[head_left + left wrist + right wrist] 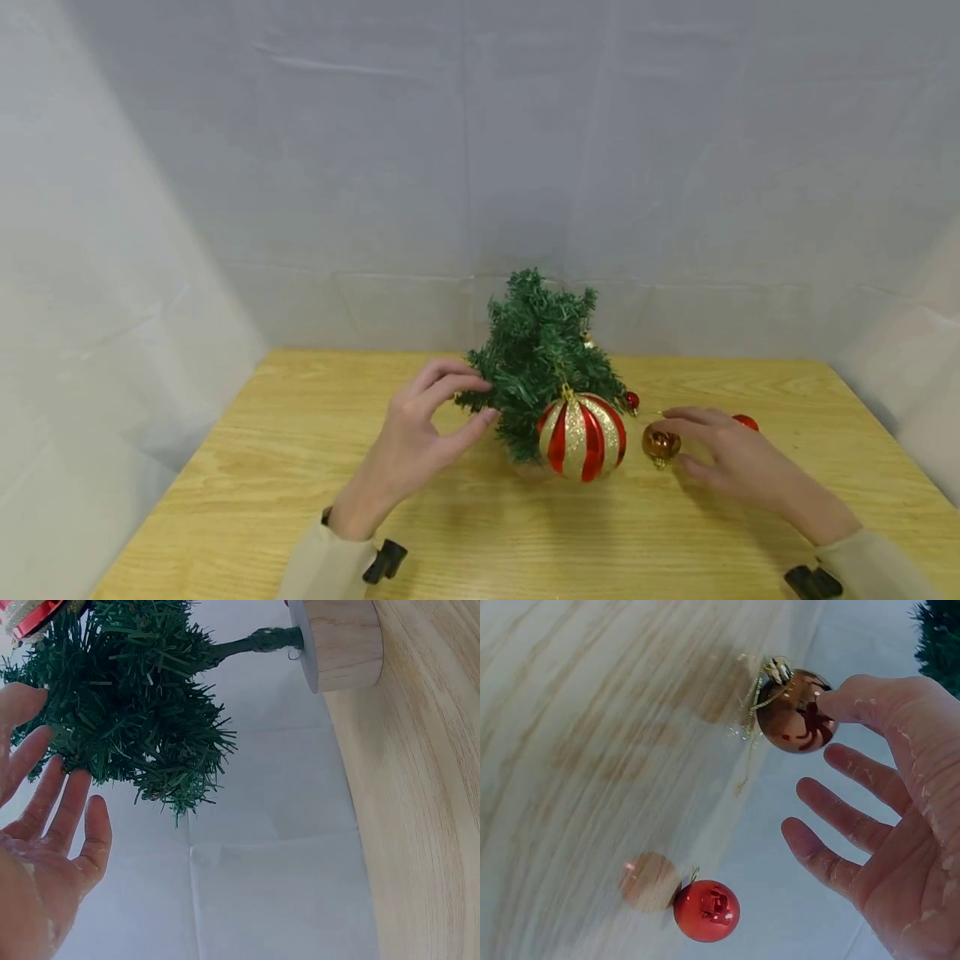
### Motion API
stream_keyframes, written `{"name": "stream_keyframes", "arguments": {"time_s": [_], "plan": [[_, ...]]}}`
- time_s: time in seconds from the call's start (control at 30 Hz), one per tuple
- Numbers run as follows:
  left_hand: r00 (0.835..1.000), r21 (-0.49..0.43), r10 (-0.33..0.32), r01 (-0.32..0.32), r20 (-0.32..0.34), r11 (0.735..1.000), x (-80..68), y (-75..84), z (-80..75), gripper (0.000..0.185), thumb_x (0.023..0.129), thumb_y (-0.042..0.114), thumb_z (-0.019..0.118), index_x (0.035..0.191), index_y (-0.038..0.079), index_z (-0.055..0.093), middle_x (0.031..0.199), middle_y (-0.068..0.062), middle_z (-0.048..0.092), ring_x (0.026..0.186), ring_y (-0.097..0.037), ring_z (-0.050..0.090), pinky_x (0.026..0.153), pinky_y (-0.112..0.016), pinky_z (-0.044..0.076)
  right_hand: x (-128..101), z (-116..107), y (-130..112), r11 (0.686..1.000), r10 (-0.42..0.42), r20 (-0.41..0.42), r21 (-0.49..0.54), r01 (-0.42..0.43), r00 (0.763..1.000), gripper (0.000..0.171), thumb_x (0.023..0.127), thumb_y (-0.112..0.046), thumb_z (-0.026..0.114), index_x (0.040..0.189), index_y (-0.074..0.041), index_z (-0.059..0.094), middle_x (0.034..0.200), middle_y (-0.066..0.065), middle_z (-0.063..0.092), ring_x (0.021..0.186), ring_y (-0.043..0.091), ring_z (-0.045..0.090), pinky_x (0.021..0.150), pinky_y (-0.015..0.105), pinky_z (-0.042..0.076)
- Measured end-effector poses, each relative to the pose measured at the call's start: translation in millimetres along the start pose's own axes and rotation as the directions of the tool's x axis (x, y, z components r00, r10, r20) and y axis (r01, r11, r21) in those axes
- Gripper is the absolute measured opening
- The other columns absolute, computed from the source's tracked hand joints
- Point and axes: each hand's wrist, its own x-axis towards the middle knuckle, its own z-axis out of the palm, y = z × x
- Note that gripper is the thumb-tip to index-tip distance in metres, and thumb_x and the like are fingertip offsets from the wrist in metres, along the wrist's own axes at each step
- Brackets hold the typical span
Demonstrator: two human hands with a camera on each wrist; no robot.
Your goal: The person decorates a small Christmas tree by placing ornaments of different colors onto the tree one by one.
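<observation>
A small green artificial Christmas tree (536, 358) stands on the table. A large red and gold striped Christmas ball (582, 437) hangs on its front. My left hand (420, 433) is at the tree's left branches, its fingers extended and spread; in the left wrist view the fingertips (75, 780) meet the needles. To the right of the tree, my right hand (735, 454) pinches a shiny brown bauble (796, 712) with thumb and forefinger, the forefinger mostly hidden behind it. The bauble's gold cap and cord (776, 675) face away from the palm.
A red bauble (707, 911) lies on the wooden table (300, 483) beyond my right hand. A small red bauble (632, 402) is at the tree's lower right, and a small gold ornament (588, 340) higher up. Behind stands a pale cloth backdrop (465, 167).
</observation>
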Motion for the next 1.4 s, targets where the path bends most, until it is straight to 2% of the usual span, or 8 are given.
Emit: {"name": "stream_keyframes", "arguments": {"time_s": [0.13,0.3,0.6,0.7,0.9,1.17,1.3,1.4], "plan": [[1.000,0.015,0.028,-0.028,0.002,0.999,-0.5,3.3,1.4,0.030,0.086,0.011,0.082,0.114,0.012,0.072,0.118,-0.004,0.065,0.109,-0.018,0.065,0.093,-0.035,0.057,4,1,-1,0.999,-0.024,0.030,-0.042,0.025,0.999,0.046,0.088,-0.013,0.077,0.133,-0.019,0.068,0.139,0.015,0.064,0.121,0.042,0.063,0.086,0.055,0.059],[0.999,0.028,0.051,-0.051,-0.010,0.998,-1.9,6.8,3.0,0.030,0.084,0.009,0.083,0.113,0.012,0.073,0.115,-0.003,0.064,0.105,-0.017,0.065,0.087,-0.035,0.057,8,4,-1,0.993,-0.059,0.049,-0.099,0.063,0.997,0.043,0.089,-0.014,0.076,0.131,-0.019,0.069,0.139,0.013,0.064,0.120,0.040,0.065,0.088,0.055,0.058],[0.997,0.019,0.071,-0.071,-0.002,0.997,-2.4,11.0,5.2,0.030,0.084,0.007,0.083,0.112,0.010,0.073,0.114,-0.004,0.064,0.104,-0.017,0.064,0.084,-0.035,0.058,6,4,4,0.984,-0.084,0.056,-0.150,0.092,0.995,0.039,0.087,-0.012,0.078,0.125,-0.014,0.072,0.132,0.016,0.067,0.115,0.040,0.066,0.088,0.054,0.058],[0.997,0.025,0.081,-0.081,-0.002,0.996,-1.9,12.5,5.9,0.028,0.085,0.008,0.082,0.111,0.010,0.073,0.112,-0.004,0.063,0.102,-0.016,0.064,0.079,-0.034,0.056,5,3,6,0.985,-0.089,0.050,-0.142,0.096,0.995,0.039,0.085,-0.011,0.080,0.123,-0.013,0.073,0.128,0.016,0.067,0.109,0.035,0.068,0.082,0.047,0.061],[0.992,0.052,0.123,-0.122,-0.017,0.991,-2.6,14.3,9.3,0.021,0.089,0.007,0.077,0.110,0.010,0.074,0.110,-0.004,0.065,0.097,-0.016,0.064,0.072,-0.029,0.054,3,5,9,0.990,-0.063,0.047,-0.125,0.069,0.997,0.038,0.083,-0.014,0.081,0.120,-0.014,0.073,0.116,0.010,0.066,0.082,0.014,0.068,0.065,0.027,0.058],[0.977,0.019,0.203,-0.202,-0.066,0.979,-6.3,16.9,11.4,0.029,0.083,-0.011,0.071,0.107,0.006,0.075,0.108,-0.008,0.067,0.093,-0.018,0.068,0.077,-0.028,0.060,-8,2,13,0.998,0.023,-0.005,-0.062,-0.023,1.000,0.040,0.080,-0.017,0.084,0.118,-0.018,0.072,0.114,0.001,0.064,0.082,0.008,0.067,0.067,0.028,0.057],[0.972,0.006,0.219,-0.219,-0.081,0.976,-8.1,17.3,13.3,0.032,0.082,-0.015,0.069,0.105,0.006,0.075,0.106,-0.008,0.068,0.092,-0.018,0.068,0.078,-0.022,0.059,-14,-3,16,0.999,-0.006,-0.092,-0.037,0.002,0.996,0.043,0.077,-0.012,0.087,0.118,-0.015,0.072,0.113,0.000,0.064,0.083,0.009,0.066,0.066,0.028,0.056],[0.966,-0.013,0.241,-0.243,-0.088,0.970,-7.7,18.3,16.9,0.033,0.081,-0.017,0.069,0.105,0.005,0.075,0.105,-0.008,0.068,0.091,-0.018,0.069,0.079,-0.018,0.057,-17,-6,18,0.998,-0.050,-0.173,-0.052,0.041,0.984,0.047,0.072,-0.008,0.089,0.115,-0.015,0.072,0.110,0.000,0.065,0.082,0.010,0.067,0.064,0.027,0.056]]}}
